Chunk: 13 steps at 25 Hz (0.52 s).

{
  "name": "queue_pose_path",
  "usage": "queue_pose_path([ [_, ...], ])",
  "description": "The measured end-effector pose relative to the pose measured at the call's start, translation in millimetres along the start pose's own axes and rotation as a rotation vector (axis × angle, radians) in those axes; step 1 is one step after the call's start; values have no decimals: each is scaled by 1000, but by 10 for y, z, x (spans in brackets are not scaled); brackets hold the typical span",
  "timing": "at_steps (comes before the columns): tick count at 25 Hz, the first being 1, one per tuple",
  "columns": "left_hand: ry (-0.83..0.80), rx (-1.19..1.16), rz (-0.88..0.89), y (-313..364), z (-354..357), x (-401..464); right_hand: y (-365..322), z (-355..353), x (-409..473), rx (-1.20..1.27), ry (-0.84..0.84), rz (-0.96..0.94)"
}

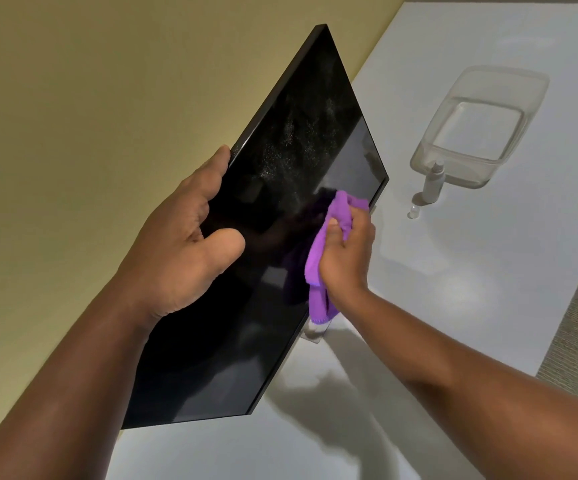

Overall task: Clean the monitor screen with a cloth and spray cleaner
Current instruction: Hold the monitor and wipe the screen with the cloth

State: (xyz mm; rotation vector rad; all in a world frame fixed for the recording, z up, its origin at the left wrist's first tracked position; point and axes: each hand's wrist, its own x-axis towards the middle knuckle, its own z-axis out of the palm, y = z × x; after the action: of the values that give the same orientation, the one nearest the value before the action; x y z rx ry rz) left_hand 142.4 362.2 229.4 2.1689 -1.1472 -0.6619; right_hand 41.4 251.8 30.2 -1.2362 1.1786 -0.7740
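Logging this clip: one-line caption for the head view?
Left hand steadies the monitor while right hand wipes it with a purple cloth; spray bottle stands aside.

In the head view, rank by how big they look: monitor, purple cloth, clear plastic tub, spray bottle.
1. monitor, by far the largest.
2. clear plastic tub.
3. purple cloth, bunched in the right hand and nearer the camera, so its place against the tub is unsure.
4. spray bottle, smallest.
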Motion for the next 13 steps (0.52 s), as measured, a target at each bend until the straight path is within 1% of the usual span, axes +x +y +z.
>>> queue_pose_path([
  [1,5,-9,-1,-5,2,1,-85,60,-21,27,5,-100],
  [3,13,-28,-1,-4,9,3,-110,132,-214,64,-47,-322],
  [4,14,-31,-1,1,9,2,-51,109,-306,61,-90,-375],
  [5,14,-27,-5,6,10,0,30,54,-336,46,-113,-372],
  [6,14,-20,-10,9,9,-4,65,-10,-298,29,-110,-311],
  [8,11,-12,-18,6,7,-11,29,-62,-112,-2,-37,-70],
  [9,9,-13,-18,4,12,-10,-37,-49,-26,-2,-13,-8],
  [10,7,-17,-17,2,14,-8,-121,-6,8,-1,-6,-36],
  [11,5,-25,-16,0,15,-7,-202,61,-25,-3,-10,-124],
  [13,2,-43,-12,-3,15,-3,-228,168,-244,30,-85,-298],
])
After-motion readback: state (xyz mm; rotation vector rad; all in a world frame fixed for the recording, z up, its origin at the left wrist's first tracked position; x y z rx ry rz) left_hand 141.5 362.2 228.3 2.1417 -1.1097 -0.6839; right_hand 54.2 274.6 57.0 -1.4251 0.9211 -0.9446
